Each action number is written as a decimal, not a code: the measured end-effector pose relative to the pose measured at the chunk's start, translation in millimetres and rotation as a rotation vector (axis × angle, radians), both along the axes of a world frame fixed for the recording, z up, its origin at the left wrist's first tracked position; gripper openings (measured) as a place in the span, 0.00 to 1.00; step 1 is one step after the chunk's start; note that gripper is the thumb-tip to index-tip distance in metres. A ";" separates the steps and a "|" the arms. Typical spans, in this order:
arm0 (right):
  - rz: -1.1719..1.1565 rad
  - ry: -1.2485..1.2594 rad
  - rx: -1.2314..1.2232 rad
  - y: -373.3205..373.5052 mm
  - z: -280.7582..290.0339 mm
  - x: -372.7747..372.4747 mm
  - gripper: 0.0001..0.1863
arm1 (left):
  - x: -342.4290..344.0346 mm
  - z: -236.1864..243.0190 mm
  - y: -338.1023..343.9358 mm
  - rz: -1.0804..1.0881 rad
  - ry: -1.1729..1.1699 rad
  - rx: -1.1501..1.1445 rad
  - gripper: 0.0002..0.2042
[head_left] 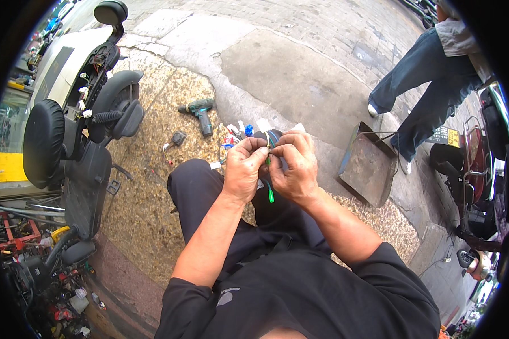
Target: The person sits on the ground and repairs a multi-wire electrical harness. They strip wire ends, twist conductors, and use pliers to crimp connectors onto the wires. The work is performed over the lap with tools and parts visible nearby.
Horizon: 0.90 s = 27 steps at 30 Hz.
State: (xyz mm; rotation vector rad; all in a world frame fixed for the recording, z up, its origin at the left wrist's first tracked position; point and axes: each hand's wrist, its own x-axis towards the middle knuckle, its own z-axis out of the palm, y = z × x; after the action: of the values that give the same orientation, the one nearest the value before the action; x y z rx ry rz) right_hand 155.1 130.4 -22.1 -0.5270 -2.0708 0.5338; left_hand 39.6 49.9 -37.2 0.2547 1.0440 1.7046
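Observation:
My left hand (pixel 245 172) and my right hand (pixel 294 166) meet above my lap, fingertips nearly touching. Both pinch thin electrical wires (pixel 274 137), blue and dark strands showing just past the fingers. A green connector (pixel 271 196) dangles below the hands on a bluish lead. White connectors (pixel 263 125) show beyond the fingertips, and another white plug (pixel 215 165) sits beside my left hand. The exact spot where the fingers press is mostly hidden.
A cordless drill (pixel 202 114) and a small dark part (pixel 178 138) lie on the pebbled ground ahead. At left stands a partly stripped electric scooter (pixel 85 169). A metal dustpan (pixel 367 164) rests at right, near a standing person (pixel 430 79). Loose parts (pixel 68 299) crowd the lower left.

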 end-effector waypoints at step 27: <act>0.182 -0.097 0.029 28.8 4.6 16.5 0.10 | 6.2 2.4 6.8 0.034 0.081 -0.068 0.05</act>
State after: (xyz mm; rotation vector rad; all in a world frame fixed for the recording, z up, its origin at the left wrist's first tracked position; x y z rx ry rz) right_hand 171.6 159.2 -17.5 -0.3550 -2.2290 0.5928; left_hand 45.7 56.6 -34.8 0.2661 1.1694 1.6973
